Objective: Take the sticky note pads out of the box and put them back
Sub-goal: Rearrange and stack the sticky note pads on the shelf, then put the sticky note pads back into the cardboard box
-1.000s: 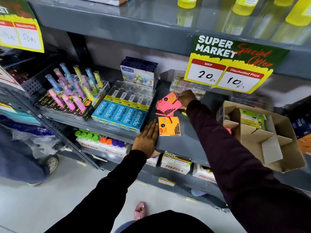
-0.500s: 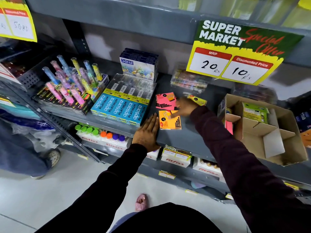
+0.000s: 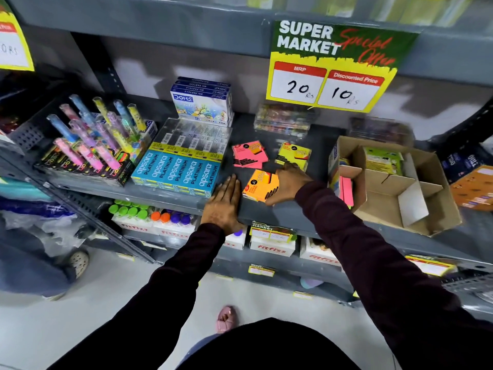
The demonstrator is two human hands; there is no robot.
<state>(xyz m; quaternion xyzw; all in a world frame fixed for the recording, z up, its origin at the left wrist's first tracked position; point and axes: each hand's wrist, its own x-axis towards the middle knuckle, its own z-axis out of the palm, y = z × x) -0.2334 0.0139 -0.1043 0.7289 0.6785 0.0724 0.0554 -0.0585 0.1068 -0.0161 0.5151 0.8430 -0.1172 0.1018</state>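
Orange pad (image 3: 260, 185): it is lying on the grey shelf (image 3: 165, 192) near the front edge, bright orange with a black printed band on its wrapper, tilted a little.
Right hand (image 3: 289, 182): you are laying it over the right side of the orange pad, fingers curled around its edge and gripping it.
Left hand (image 3: 224, 202): you are resting it flat on the shelf edge, just left of the orange pad, fingers stretched out and holding nothing.
Pink pads (image 3: 248, 154): a few are lying loosely overlapped, farther back from the orange one.
Yellow pad (image 3: 293, 156): it is sitting just beyond your right hand, to the right of the pink ones.
Cardboard box (image 3: 437, 209): it is standing open at the right, with card dividers; a pink pad (image 3: 346, 189) is standing on edge in its left compartment and a green pack (image 3: 384, 161) is leaning at its far side.
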